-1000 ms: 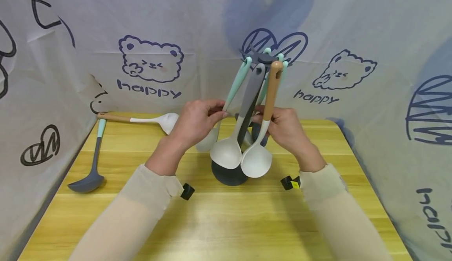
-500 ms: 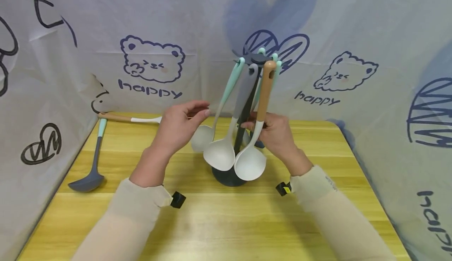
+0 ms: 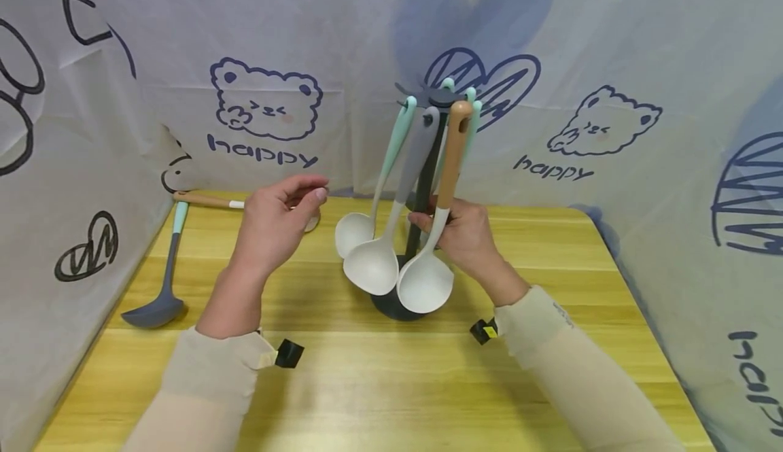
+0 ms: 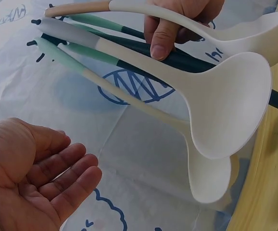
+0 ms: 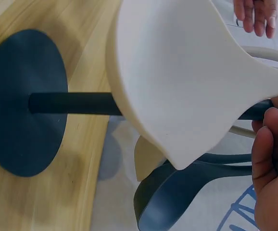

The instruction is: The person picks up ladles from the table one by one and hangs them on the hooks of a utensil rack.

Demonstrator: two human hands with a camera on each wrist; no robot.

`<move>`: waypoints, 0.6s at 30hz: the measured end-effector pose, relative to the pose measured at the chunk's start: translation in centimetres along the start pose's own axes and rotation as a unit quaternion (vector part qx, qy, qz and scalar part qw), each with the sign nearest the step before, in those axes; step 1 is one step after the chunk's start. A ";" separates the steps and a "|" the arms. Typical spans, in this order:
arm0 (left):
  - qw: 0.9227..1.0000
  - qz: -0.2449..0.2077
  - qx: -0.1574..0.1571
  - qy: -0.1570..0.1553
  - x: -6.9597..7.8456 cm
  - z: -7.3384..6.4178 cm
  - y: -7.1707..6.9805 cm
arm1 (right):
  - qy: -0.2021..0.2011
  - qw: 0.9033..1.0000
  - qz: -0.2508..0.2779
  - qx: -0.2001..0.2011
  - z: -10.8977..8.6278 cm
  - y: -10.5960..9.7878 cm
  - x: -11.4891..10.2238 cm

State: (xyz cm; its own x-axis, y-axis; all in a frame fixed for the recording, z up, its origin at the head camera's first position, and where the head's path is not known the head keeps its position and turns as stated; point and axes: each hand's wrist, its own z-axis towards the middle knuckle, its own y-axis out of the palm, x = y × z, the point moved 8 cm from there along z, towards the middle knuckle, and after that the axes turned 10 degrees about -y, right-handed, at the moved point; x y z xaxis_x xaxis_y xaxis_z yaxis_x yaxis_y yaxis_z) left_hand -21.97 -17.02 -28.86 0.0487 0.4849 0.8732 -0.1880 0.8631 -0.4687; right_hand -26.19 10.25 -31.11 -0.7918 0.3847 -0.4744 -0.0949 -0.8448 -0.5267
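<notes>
A dark utensil stand [image 3: 424, 187] rises from a round base [image 5: 23, 139] on the table. Three white ladles hang at its front: one mint-handled [image 3: 353, 236], one grey-handled [image 3: 372, 268], one brown-handled [image 3: 426, 285]. More mint-handled utensils hang behind, including a dark ladle [image 5: 163, 197] in the right wrist view. My right hand [image 3: 467, 234] grips the stand's pole behind the brown-handled ladle, its thumb on the pole in the left wrist view. Left of the stand, my left hand [image 3: 272, 224] is in the air with fingers loosely bent, holding nothing.
A dark grey ladle [image 3: 155, 310] with a mint handle lies on the table's left side. Behind my left hand lies a white utensil with a brown handle [image 3: 208, 200], mostly covered. Printed cloth [image 3: 367, 30] hangs around the wooden table [image 3: 379, 384].
My left hand has let go of the mint-handled ladle and moved left. The stand's top and hanging ladles have shifted left, along with my right hand; the base has barely moved.
</notes>
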 end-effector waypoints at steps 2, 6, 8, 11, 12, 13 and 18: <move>1.000 0.004 0.005 -0.001 -0.1 0.0 -0.1 | 0.001 1.000 0.000 -0.003 0.1 0.1 0.0; 1.000 0.008 0.015 -0.005 -0.4 0.0 -0.4 | -0.001 1.000 0.006 -0.015 0.3 0.1 0.0; 1.000 0.007 0.018 -0.006 -0.4 0.0 -0.5 | -0.001 1.000 0.014 -0.023 0.4 0.1 0.0; 1.000 0.003 0.019 -0.003 -0.5 0.0 -0.6 | 0.010 0.998 0.040 -0.037 0.5 0.1 0.1; 1.000 0.002 0.020 -0.003 -0.6 0.0 -0.6 | 0.019 0.997 0.054 -0.044 0.5 0.1 0.2; 1.000 0.000 0.019 -0.003 -0.7 -0.1 -0.6 | 0.025 0.996 0.065 -0.050 0.5 0.1 0.3; 1.000 -0.008 0.020 -0.008 -0.9 -0.3 -0.6 | 0.057 0.988 0.105 -0.100 0.6 0.5 0.8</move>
State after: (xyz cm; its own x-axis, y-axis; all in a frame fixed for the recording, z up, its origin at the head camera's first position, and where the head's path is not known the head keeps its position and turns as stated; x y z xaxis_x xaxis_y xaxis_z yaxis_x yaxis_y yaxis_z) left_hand -21.61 -17.99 -29.42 0.0372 0.4688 0.8825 -0.2260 0.8642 -0.4495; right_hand -27.24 9.97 -31.36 -0.7076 0.2568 -0.6583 0.1947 -0.8247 -0.5310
